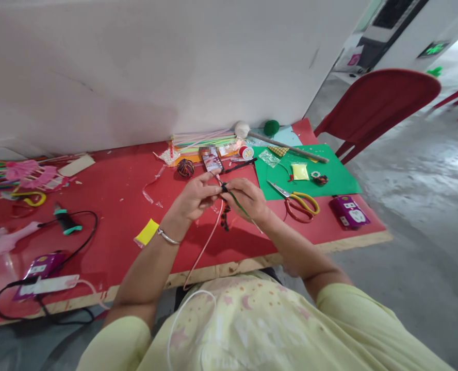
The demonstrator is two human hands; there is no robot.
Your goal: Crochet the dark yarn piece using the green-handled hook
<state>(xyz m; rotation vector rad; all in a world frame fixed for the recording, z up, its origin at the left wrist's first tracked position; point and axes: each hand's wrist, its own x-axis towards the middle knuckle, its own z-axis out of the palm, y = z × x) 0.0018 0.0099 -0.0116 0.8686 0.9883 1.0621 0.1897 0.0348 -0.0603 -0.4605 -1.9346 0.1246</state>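
My left hand (200,197) and my right hand (247,198) meet over the red-covered table, fingers pinched together. Between them is a small black piece (224,187), too small to make out exactly, and both hands grip it. A green strand (238,204) runs from it across my right fingers. Just below hangs or lies a dark, orange-flecked strip (225,216); I cannot tell whether it is attached. A pink cord (206,246) passes beneath my hands to the table's front edge. Beyond them lies a phone (212,159), next to a ball of multicoloured yarn (185,167).
Yellow-and-red-handled scissors (297,201) lie partly on a green sheet (329,178) at right, near a purple box (349,212). A pink glue gun (18,237), cables and green-handled cutters (65,220) occupy the left. A red chair (383,105) stands beyond the table.
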